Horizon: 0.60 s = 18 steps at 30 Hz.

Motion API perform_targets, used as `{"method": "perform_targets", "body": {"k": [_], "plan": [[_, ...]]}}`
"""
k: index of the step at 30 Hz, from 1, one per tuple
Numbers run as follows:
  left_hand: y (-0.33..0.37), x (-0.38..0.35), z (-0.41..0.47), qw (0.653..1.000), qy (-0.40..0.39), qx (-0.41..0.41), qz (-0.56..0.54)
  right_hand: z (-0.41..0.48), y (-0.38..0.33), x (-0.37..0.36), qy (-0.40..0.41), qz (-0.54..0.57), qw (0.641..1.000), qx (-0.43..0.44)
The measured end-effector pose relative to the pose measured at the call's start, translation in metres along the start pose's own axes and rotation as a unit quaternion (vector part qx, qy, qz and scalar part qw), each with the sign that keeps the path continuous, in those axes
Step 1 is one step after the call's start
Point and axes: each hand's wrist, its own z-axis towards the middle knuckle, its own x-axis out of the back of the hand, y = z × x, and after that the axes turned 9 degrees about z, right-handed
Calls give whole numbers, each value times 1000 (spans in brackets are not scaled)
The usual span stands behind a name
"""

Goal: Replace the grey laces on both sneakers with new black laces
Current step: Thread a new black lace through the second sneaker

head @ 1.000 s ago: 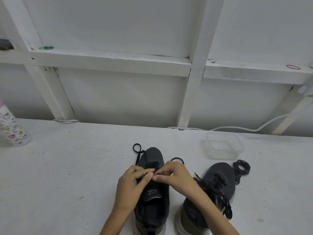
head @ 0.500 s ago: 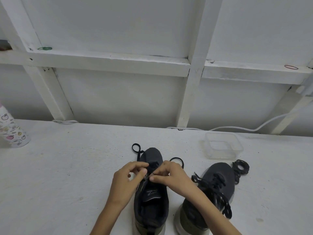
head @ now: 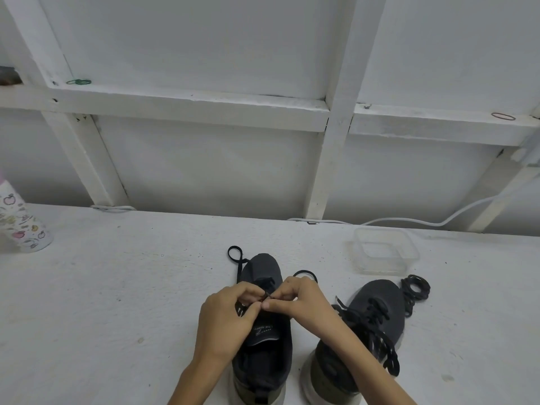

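Lace tip [head: 266, 295] is pinched between left hand [head: 226, 320] and right hand [head: 301, 302], eyelets hidden.

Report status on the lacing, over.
Hands: left hand, right hand pinch black lace over left sneaker. Beside it: right sneaker, laced black. Off right, not blocking: coiled lace, clear tub.

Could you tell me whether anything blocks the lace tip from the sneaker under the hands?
Nothing visible does: left hand and right hand pinch the thin black lace tip right over the dark grey sneaker.
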Motion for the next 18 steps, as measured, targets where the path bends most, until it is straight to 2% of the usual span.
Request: {"method": "perform_targets", "body": {"k": [11,18], "plan": [[-1,-8,-5,998,38,-2,-50,2,8,-2,-44,26,999,4],[0,-14,-5,993,52,13,-103,-2,3,-3,29,31,999,19]]}}
